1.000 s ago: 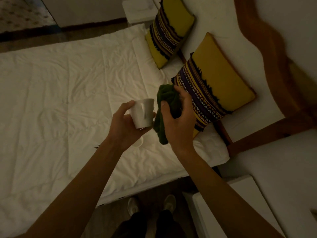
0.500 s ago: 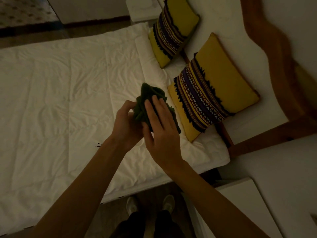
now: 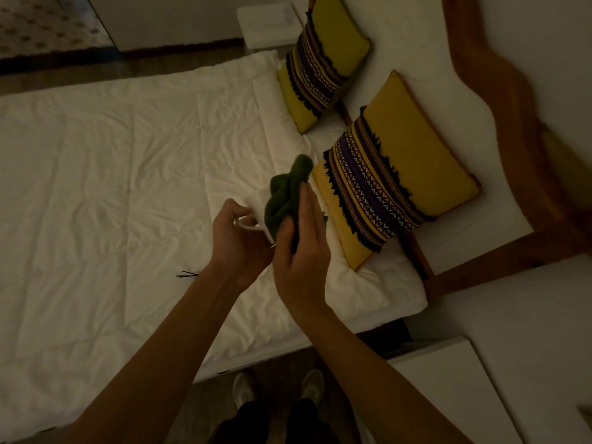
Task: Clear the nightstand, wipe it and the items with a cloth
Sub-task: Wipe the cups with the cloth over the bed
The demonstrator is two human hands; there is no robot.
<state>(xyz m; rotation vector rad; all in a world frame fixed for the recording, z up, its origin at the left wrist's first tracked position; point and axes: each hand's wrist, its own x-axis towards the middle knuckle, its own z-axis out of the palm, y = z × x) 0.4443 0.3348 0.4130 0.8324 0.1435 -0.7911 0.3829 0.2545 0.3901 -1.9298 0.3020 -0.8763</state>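
One bed with a white, creased quilt fills the left and centre of the frame. One wooden headboard runs down the upper right. Two yellow cushions with patterned bands are counted: one at centre right, one at top centre, both leaning toward the headboard. Two white worktops are counted: the near one at lower right, a far one at the top edge beyond the bed.

Two bare forearms rise from the bottom edge to frame centre. Two hands are counted, close together above the bed edge. The left hand is curled round a white cup, of which only the rim and a sliver of wall show. The right hand presses one dark green cloth against the cup, thumb beneath the cloth and fingers laid fairly straight along its right side. The cloth is bunched, its upper end standing above the fingertips.

Two pale shoes show at bottom centre on the floor. One small dark object, unidentifiable, lies on the quilt left of the left wrist.
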